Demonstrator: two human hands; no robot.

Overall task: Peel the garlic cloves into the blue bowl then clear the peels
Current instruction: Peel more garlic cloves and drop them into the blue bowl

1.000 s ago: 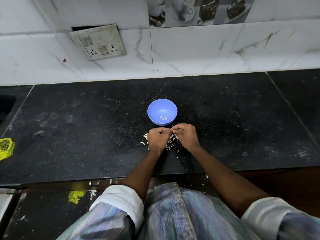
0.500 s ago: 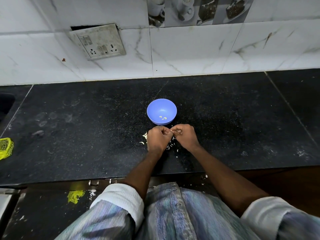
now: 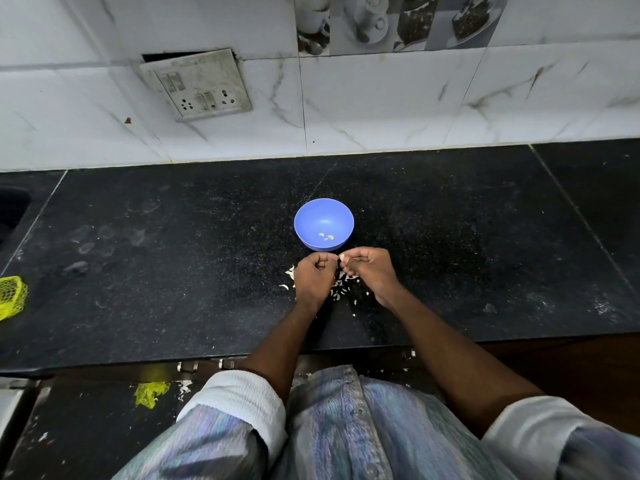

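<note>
Garlic clove (image 3: pixel 341 257) now showing pale at right hand (image 3: pixel 372 271) fingertips; left hand (image 3: pixel 315 277) curled alongside, touching. Peeling nearly done; bowl (image 3: pixel 323 224) next.

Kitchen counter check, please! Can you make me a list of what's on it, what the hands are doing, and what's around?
Surface: black speckled counter, smudged.
Job's things: blue bowl holds a few peeled cloves; garlic clove pinched by right hand, left hand curled beside it.
Clutter: garlic peels under the hands; yellow mesh bag at left edge.
Cables: nothing seen.
Surroundings: marble-look wall tiles, loose socket plate.
</note>
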